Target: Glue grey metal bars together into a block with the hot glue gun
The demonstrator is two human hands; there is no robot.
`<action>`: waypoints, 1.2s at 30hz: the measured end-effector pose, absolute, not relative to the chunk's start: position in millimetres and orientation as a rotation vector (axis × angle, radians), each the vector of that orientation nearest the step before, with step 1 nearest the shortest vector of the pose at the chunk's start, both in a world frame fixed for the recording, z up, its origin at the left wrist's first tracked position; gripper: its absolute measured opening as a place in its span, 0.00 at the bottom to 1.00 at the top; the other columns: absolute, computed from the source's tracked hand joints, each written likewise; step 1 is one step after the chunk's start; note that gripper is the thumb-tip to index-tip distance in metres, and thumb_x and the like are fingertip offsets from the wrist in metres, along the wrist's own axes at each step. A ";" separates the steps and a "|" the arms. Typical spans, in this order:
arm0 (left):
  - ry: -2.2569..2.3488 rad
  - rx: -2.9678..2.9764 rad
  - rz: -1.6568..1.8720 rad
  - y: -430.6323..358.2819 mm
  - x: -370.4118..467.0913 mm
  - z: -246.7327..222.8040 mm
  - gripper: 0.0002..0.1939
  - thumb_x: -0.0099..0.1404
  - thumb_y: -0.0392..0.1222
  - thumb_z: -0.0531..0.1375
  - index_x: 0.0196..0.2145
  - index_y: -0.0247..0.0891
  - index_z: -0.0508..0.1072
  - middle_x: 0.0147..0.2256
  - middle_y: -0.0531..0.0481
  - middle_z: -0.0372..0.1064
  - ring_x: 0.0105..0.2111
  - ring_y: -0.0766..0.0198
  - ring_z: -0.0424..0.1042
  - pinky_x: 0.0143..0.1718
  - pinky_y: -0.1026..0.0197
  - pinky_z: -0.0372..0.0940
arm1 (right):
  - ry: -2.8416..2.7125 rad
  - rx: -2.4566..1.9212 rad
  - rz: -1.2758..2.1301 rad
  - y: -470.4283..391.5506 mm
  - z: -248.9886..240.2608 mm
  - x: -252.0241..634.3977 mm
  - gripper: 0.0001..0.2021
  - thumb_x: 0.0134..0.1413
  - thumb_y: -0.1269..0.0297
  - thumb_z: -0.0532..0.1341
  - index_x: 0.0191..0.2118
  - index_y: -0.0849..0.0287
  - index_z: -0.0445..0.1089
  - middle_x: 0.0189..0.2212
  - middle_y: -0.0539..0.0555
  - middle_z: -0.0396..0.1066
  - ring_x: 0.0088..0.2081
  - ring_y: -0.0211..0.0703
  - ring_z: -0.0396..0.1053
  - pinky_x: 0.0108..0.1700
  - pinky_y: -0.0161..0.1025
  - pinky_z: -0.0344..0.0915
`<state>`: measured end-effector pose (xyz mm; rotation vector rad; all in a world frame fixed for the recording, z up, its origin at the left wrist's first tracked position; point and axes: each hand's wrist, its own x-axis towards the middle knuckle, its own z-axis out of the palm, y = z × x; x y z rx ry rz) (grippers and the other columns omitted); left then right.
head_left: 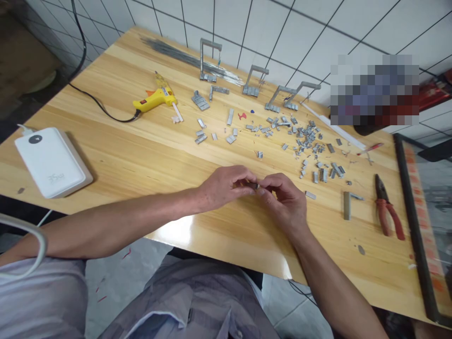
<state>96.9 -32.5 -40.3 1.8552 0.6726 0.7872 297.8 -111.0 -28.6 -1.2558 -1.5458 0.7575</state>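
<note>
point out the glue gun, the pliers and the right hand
glue gun [154, 100]: head view, on its yellow body
pliers [381, 204]: head view, near the pivot, where the handles meet
right hand [288, 201]: head view, on the back of the hand

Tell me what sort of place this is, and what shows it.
Probably a small craft or assembly workbench, set against a tiled wall. A yellow glue gun and red-handled pliers lie on the wooden table, along with many scattered small grey pieces.
</note>
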 end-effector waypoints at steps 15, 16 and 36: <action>0.642 1.869 0.831 -34.4 97.7 -42.2 0.07 0.66 0.35 0.71 0.41 0.38 0.78 0.37 0.54 0.80 0.35 0.69 0.79 0.39 0.67 0.72 | -1.481 -1.222 0.803 -115.5 -33.1 292.0 0.11 0.62 0.70 0.69 0.46 0.45 0.80 0.38 0.49 0.76 0.37 0.40 0.71 0.42 0.42 0.67; 0.650 1.869 0.825 -34.5 97.8 -41.9 0.07 0.66 0.35 0.71 0.41 0.38 0.78 0.37 0.54 0.80 0.35 0.69 0.79 0.39 0.67 0.72 | -1.468 -1.225 0.805 -115.6 -33.3 291.1 0.11 0.62 0.70 0.69 0.46 0.44 0.80 0.38 0.49 0.76 0.38 0.40 0.71 0.42 0.42 0.67; 0.674 1.854 0.781 -35.8 96.2 -38.4 0.07 0.67 0.38 0.71 0.42 0.39 0.80 0.39 0.52 0.82 0.38 0.66 0.81 0.42 0.65 0.73 | -1.286 -1.228 0.924 -118.0 -31.9 285.7 0.06 0.60 0.64 0.71 0.42 0.48 0.81 0.37 0.49 0.79 0.40 0.40 0.77 0.45 0.40 0.75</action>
